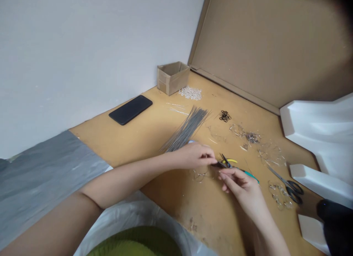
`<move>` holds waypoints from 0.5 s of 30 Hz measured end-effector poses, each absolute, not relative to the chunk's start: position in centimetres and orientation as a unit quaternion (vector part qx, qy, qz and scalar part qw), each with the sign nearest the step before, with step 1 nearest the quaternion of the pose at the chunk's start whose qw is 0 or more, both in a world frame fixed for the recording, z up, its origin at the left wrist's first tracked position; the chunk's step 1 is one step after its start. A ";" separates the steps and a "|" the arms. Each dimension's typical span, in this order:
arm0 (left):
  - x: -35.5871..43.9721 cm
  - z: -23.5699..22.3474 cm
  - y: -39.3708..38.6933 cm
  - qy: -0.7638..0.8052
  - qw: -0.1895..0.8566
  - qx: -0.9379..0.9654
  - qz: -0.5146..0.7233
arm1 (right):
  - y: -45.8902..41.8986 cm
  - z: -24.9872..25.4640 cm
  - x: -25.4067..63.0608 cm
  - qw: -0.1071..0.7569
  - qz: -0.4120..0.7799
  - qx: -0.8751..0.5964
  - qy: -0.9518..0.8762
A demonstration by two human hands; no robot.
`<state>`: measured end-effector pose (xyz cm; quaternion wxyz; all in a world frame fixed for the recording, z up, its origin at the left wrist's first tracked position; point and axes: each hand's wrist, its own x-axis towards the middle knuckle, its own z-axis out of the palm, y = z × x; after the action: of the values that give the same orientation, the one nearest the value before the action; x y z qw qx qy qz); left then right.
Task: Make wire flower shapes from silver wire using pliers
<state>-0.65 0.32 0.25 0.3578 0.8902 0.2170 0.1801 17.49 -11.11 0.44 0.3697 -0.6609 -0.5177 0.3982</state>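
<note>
My left hand (197, 155) is closed with its fingertips on a small dark piece (218, 164), too blurred to name. Just right of it, my right hand (239, 180) pinches at the near side of the same piece. Behind the hands lie pliers (225, 160) with dark jaws; a yellow handle and a teal handle show, partly hidden by my right hand. A bundle of thin grey wires (186, 129) lies beyond my left wrist. Thin bent wire pieces (200, 175) rest on the table under my hands.
A small cardboard box (173, 79) stands at the back beside clear beads (191, 92). A black phone (131, 109) lies left. Black rings (225, 116), wire loops (271, 155) and scissors (293, 191) lie right, near white foam blocks (320, 178). A cardboard panel (264, 46) borders the table.
</note>
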 end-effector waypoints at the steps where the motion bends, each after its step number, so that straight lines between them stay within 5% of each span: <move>1: -0.8 0.2 0.6 0.257 0.327 0.889 0.193 | -11.0 0.4 17.6 0.382 0.400 -0.664 -0.502; 8: -1.0 -1.3 0.8 0.326 0.172 0.925 0.097 | -10.6 0.1 18.1 0.436 0.391 -0.666 -0.462; 15: -0.4 -1.6 0.3 0.364 0.133 0.919 0.077 | -10.4 -0.2 17.8 0.431 0.403 -0.666 -0.456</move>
<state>-0.45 0.32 -1.59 0.1329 0.9187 0.3639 0.0774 17.77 -10.40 -0.20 0.4306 -0.6663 -0.4565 0.4029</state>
